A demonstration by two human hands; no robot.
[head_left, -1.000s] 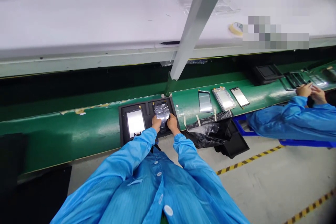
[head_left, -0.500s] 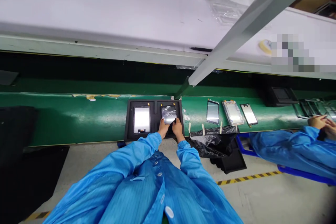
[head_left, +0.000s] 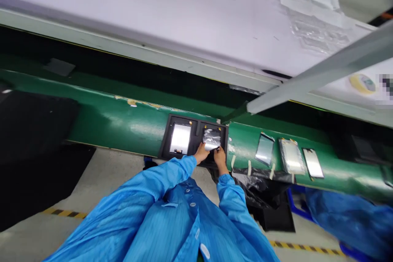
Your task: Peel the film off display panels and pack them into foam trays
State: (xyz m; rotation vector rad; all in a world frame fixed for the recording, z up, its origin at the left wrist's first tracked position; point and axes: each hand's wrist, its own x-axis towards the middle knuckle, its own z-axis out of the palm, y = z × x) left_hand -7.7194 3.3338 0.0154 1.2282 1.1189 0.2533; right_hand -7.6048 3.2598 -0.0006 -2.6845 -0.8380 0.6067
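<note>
A black foam tray (head_left: 196, 122) with two compartments lies on the green conveyor belt (head_left: 123, 125). Its left compartment holds a bright white panel (head_left: 180, 138). In the right one sits a shiny, film-wrapped panel (head_left: 211, 139). My left hand (head_left: 201, 152) and my right hand (head_left: 220, 157) both reach into that right compartment, their fingers at the panel's lower edge. Blue sleeves cover both my arms. Further along the belt, to the right of the tray, lie a glass panel (head_left: 264, 149), a wrapped silvery panel (head_left: 291, 156) and a white-faced panel (head_left: 312, 163).
A black plastic bag (head_left: 258, 186) hangs over the belt's front edge above a black box. A co-worker's blue sleeve (head_left: 346, 221) blurs at lower right. Overhead run a white shelf (head_left: 153, 16) and a grey bar (head_left: 319, 71). Yellow-black tape marks the floor.
The view has swung and tilted, so the tray and belt sit further right and slope down. My hands stay on the shiny panel. The co-worker's hands have left the frame.
</note>
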